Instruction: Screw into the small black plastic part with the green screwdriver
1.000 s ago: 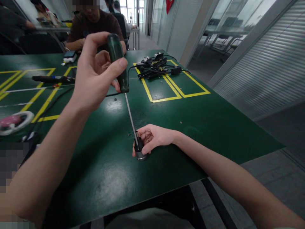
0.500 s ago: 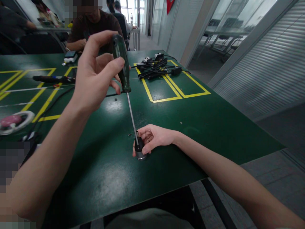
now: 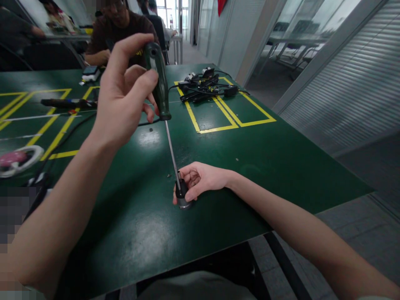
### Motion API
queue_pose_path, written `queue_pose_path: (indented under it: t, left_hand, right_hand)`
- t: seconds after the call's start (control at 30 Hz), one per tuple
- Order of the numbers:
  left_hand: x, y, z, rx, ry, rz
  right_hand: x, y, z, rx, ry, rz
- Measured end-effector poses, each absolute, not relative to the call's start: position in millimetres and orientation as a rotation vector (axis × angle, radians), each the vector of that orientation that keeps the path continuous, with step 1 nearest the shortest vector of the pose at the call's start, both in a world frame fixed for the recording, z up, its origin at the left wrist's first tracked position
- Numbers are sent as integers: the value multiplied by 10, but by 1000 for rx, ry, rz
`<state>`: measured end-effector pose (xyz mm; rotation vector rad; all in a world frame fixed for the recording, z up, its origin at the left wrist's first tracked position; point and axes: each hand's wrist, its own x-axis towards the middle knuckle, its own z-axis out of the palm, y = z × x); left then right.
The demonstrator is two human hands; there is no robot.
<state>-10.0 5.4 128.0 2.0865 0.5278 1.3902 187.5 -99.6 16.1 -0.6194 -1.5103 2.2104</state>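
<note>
Screwdriver point(image 3: 160, 89) in left grip point(image 3: 122, 93), shaft point(image 3: 171, 150) below

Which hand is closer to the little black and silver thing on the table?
Right. The right hand holds the black and silver thing itself; the left hand is higher up, on the handle of the screwdriver.
</note>
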Motion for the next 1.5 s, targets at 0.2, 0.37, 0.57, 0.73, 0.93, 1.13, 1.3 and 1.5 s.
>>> queue_pose_path:
  t: [0.2,0.37,0.57,0.73,0.93,1.13,1.3,1.5]
  left_hand:
    - [-127,270,1175,2163,455,1377]
    - [-111,238,1202,2099,470,1423]
    - [-161,215,1227,2083,536,1414]
    - [-94,97,1270,1904,543,1452]
    - [-56,-69,1346,1772,608,1455]
    - [-120,-84,1369,1758,690,1447]
    - [-169,-85,1393,1732,744,1476]
    - [-227,-15,1370,1707,848,1443]
  right_hand:
    - [1876,-1000,163,-619,-1512,2205]
    - [1881,-994,167,-610,-1519,2218]
    - [1901,-995,167,-626,-1522,2231]
    - [1908,-1000,175,-660,-1545,2228]
    - [1919,-995,184,-703,-1569,2182]
    - [1964,-963,167,-802,-1575,2065]
    - [2032,-915,175,-799,-1586,2053]
    - [2068,-892,171,-697,-1554,2199]
